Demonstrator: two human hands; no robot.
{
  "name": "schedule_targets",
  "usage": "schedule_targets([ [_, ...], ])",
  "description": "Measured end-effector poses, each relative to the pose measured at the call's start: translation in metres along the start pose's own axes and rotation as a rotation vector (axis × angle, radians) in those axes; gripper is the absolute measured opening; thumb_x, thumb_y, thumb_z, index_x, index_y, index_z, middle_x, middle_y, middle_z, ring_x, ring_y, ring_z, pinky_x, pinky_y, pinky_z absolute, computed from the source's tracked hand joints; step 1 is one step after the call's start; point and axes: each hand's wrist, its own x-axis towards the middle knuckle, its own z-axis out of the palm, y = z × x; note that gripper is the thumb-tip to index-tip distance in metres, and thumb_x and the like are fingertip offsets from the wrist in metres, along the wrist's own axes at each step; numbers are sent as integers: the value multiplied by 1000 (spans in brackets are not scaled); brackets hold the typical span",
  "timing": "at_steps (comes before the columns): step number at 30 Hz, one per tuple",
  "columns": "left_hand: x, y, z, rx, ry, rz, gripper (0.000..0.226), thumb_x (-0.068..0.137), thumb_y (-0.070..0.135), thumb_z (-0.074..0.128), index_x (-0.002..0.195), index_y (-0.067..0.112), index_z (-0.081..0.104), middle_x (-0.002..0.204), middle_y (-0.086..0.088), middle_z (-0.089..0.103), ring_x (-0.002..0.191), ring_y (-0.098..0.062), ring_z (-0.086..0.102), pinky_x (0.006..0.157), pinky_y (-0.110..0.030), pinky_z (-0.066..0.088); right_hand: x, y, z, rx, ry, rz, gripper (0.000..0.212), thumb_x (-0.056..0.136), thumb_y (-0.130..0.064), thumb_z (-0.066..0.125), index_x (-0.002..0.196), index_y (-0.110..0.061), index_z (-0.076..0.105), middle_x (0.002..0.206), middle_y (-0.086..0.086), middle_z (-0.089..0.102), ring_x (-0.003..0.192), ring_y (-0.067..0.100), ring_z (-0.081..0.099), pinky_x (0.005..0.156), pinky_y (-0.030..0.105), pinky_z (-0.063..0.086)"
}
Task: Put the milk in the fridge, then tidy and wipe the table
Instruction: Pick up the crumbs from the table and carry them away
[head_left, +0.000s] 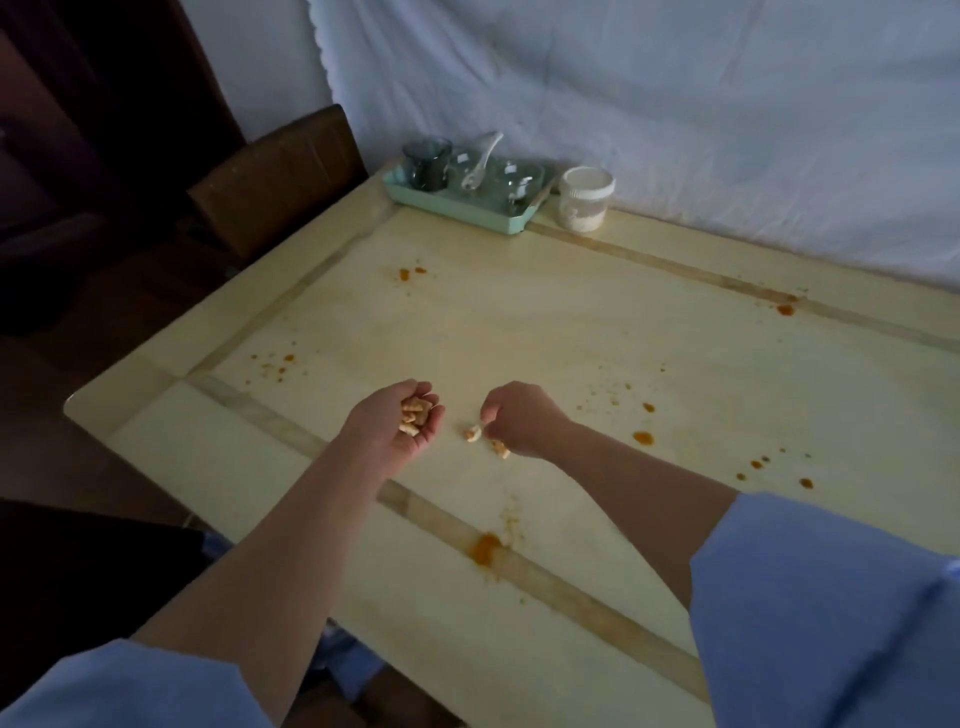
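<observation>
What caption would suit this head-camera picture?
Left hand cups gathered snack pieces while the right hand reaches for more on the stained table.

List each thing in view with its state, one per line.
left hand: palm up, cupping gathered snack pieces
right hand: pinching loose snack piece
table: spattered with orange stains
tray: holding glasses and a spoon
white jar: upright beside the tray

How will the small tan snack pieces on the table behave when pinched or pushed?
Probably very light: the left hand cups a whole pile. Short and rounded, the small tan snack pieces may roll or skid on the glossy cream table. They look dry and puffed, likely brittle, so the right hand should pinch gently.
</observation>
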Motion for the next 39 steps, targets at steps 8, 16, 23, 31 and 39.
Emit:
schedule_targets([
  [8, 25, -12, -31, 3, 9, -50, 23, 95, 14, 50, 78, 1, 59, 78, -12, 56, 72, -19, 56, 56, -27, 57, 45, 7, 52, -124, -8, 97, 36, 87, -21, 66, 121, -29, 59, 124, 6, 44, 121, 30, 39, 88, 38, 47],
  [16, 34, -30, -39, 31, 7, -120, 18, 94, 12, 50, 85, 0, 59, 82, -13, 56, 76, -21, 55, 64, -28, 54, 51, 8, 60, -132, 10, 85, 26, 85, -9, 59, 110, -6, 64, 115, 14, 56, 102, 32, 61, 76, 33, 52],
  [23, 32, -34, -23, 36, -23, -153, 28, 97, 25, 47, 92, 0, 59, 86, -14, 57, 77, -23, 55, 69, -32, 52, 42, -14, 34, 226, 120, 83, 25, 81, -21, 70, 100, -7, 61, 101, 7, 63, 83, 19, 54, 64, 27, 43],
  [31, 23, -36, 7, -134, -192, -225, 33, 97, 35, 44, 101, 5, 58, 80, -9, 64, 73, -19, 59, 52, -22, 53, 24, -31, -10, 304, 107, 65, 21, 85, -12, 62, 105, -7, 69, 103, 8, 70, 90, 23, 68, 81, 31, 56],
  [39, 17, -58, 44, 99, -316, -248, 24, 94, 23, 46, 78, 9, 57, 67, -5, 61, 60, -14, 58, 39, -15, 36, -10, 22, -41, 416, 154, 274, 16, 85, 1, 57, 89, -6, 70, 65, 2, 60, 56, 12, 58, 56, 17, 48],
])
